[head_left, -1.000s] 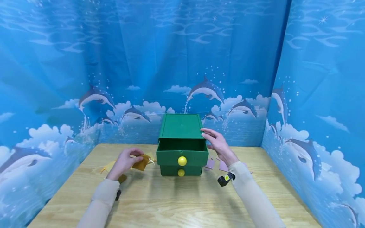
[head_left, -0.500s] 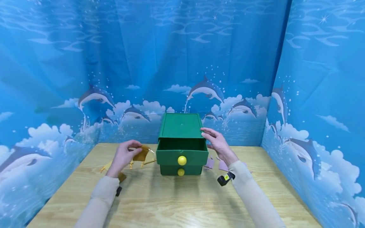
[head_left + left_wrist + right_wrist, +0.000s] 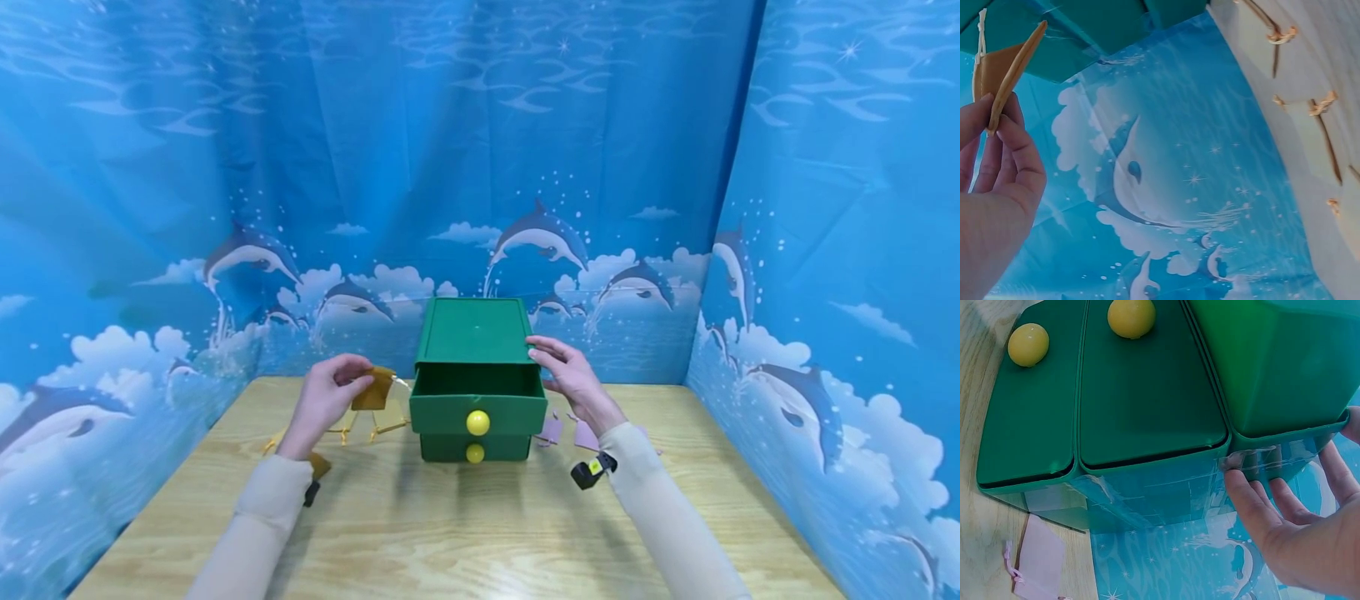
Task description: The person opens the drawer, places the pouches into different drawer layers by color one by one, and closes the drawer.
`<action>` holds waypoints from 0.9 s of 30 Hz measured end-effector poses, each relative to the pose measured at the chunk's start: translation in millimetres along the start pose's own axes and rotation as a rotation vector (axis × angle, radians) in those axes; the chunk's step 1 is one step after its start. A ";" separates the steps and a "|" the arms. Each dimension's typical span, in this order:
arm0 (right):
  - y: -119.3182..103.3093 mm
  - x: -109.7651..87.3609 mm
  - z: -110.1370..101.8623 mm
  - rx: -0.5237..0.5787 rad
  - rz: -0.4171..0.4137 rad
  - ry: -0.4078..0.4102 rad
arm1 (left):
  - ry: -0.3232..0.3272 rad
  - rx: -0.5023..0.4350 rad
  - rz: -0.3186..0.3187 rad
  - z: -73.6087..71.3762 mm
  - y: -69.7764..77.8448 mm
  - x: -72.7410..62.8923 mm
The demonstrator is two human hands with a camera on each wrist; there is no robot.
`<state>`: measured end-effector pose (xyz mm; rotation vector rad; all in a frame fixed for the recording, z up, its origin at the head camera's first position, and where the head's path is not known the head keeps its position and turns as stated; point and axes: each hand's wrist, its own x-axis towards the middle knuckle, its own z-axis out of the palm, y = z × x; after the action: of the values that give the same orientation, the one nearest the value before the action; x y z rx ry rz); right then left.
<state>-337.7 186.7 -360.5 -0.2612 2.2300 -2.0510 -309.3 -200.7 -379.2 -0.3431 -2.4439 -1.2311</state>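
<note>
In the head view my left hand [image 3: 322, 404] pinches a small mustard-brown drawstring pouch [image 3: 372, 390] between thumb and fingers, raised above the table left of the green drawer cabinet [image 3: 477, 333]. The left wrist view shows the pouch [image 3: 1007, 72] edge-on with a pale cord at its mouth. The cabinet's top drawer [image 3: 450, 414] is pulled out, and its visible inside looks dark and bare. My right hand [image 3: 572, 377] rests on the cabinet's right side near the top edge, fingers fairly straight, as the right wrist view also shows.
More yellowish pouches with cord ties [image 3: 1319, 109] lie left of the cabinet, and a brown one [image 3: 319, 465] sits by my left wrist. Lilac pouches [image 3: 587, 435] lie on the right. Lower drawers with yellow knobs [image 3: 1132, 317] are closed. Dolphin-print curtains [image 3: 360, 208] enclose the table.
My left hand has lifted the brown pouch up off the table, slightly away from me. My right hand and the cabinet stay where they were.
</note>
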 end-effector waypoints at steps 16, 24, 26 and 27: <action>1.6 1.4 -0.9 -0.009 -0.009 -0.002 | 0.158 -0.081 0.068 -1.3 29.2 4.0; 2.7 2.0 -0.5 0.001 -0.012 -0.010 | 0.280 -0.177 0.150 8.9 43.7 6.5; 2.5 2.0 -0.8 0.002 -0.014 -0.010 | 0.294 -0.195 0.146 10.2 48.1 8.2; 2.1 1.5 -1.1 -0.001 -0.016 -0.009 | 0.295 -0.205 0.144 10.7 50.6 9.3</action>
<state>-339.5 187.6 -362.4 -0.2884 2.2317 -2.0526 -300.8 -161.9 -344.7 -0.3584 -2.0164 -1.3648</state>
